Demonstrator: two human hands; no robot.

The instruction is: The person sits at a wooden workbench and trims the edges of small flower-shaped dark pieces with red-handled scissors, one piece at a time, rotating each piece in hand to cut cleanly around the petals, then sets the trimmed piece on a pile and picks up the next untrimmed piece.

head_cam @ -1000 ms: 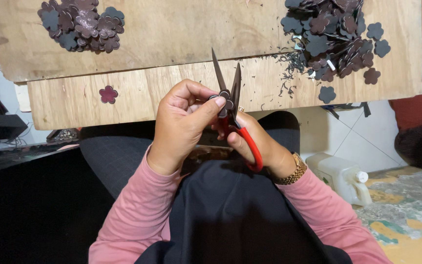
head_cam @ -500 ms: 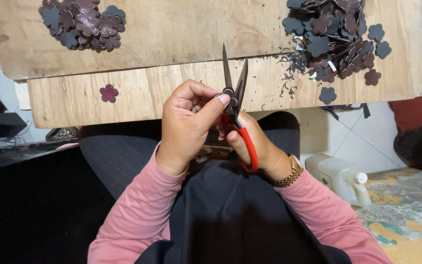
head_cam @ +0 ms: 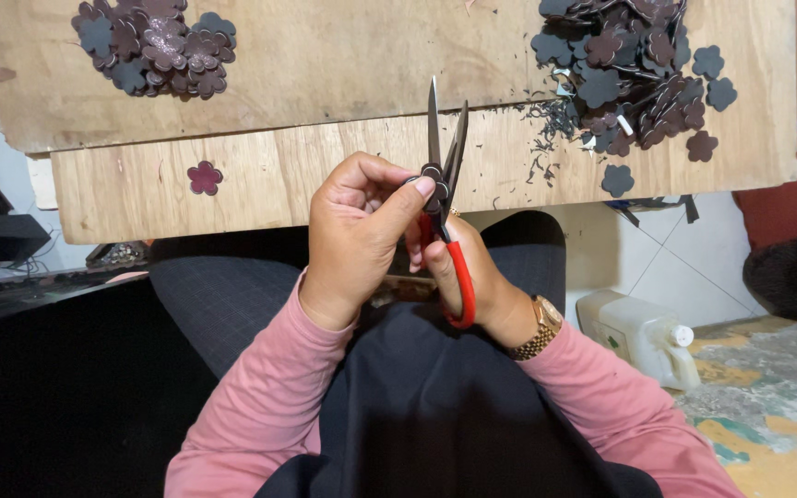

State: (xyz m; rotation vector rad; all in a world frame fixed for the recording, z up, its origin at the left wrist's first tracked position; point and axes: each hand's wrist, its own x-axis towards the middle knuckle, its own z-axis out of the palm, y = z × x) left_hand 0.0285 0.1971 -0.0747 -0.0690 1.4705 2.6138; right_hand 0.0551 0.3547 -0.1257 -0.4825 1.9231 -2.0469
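My left hand [head_cam: 357, 235] pinches a small dark flower-shaped piece [head_cam: 433, 177] between thumb and fingers, right at the scissor blades. My right hand [head_cam: 481, 281], with a gold watch on the wrist, grips red-handled scissors [head_cam: 445, 198] whose blades point up and stand slightly apart around the piece. Both hands hover over my lap, just below the edge of a wooden board [head_cam: 325, 175]. Part of the right hand is hidden behind the left.
One pile of dark flower cut-outs [head_cam: 154, 46] lies at the board's top left, a bigger pile [head_cam: 634, 65] with trimmings at the top right. A single maroon flower [head_cam: 205, 177] lies on the lower board. A white plastic jug [head_cam: 638, 337] stands on the floor at right.
The scissors have tilted more upright and the blades have closed a little. The left hand has turned the flower piece slightly at the blades.
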